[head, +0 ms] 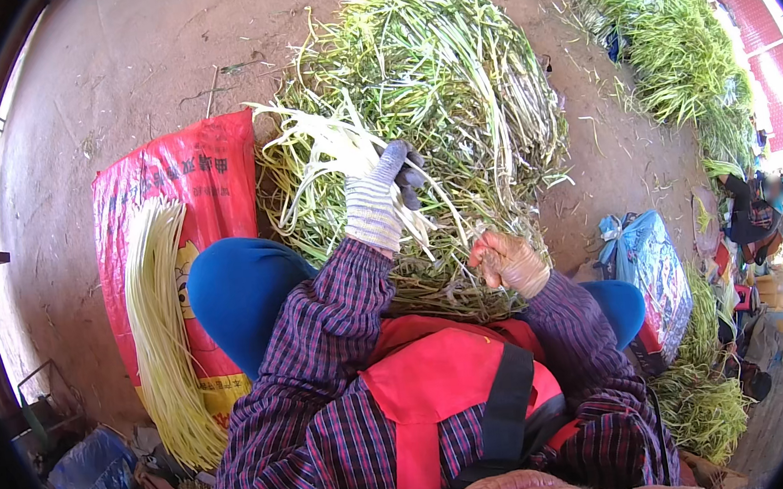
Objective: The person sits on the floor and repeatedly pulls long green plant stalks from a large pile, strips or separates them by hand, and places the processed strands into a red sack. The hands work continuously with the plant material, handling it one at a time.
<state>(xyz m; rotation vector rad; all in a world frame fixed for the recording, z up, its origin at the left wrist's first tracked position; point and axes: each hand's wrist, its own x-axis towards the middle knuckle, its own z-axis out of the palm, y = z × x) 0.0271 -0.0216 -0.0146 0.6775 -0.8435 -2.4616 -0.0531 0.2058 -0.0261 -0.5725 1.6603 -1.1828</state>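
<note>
My left hand (386, 192), in a striped knit glove with grey fingers, is closed around a bunch of pale leafy stalks (332, 137). Their whitish ends stick out below the glove. My right hand (506, 262), with a thin translucent covering at the wrist and red-tipped fingers, is at the lower right of that bunch, fingers curled; whether it pinches a stalk is too small to tell. Both are over a large heap of green and yellowish long-leaved stalks (445, 62). Left of my knee, a neat bundle of long pale-yellow stalks (159, 323) lies on a red woven sack (217, 190).
A blue and printed plastic bag (652, 276) stands beside my right knee. More green stalk heaps (676, 40) line the right side, where another person (759, 212) is. A blue plastic bag (95, 474) lies lower left. Scattered bits litter the brown floor (134, 64).
</note>
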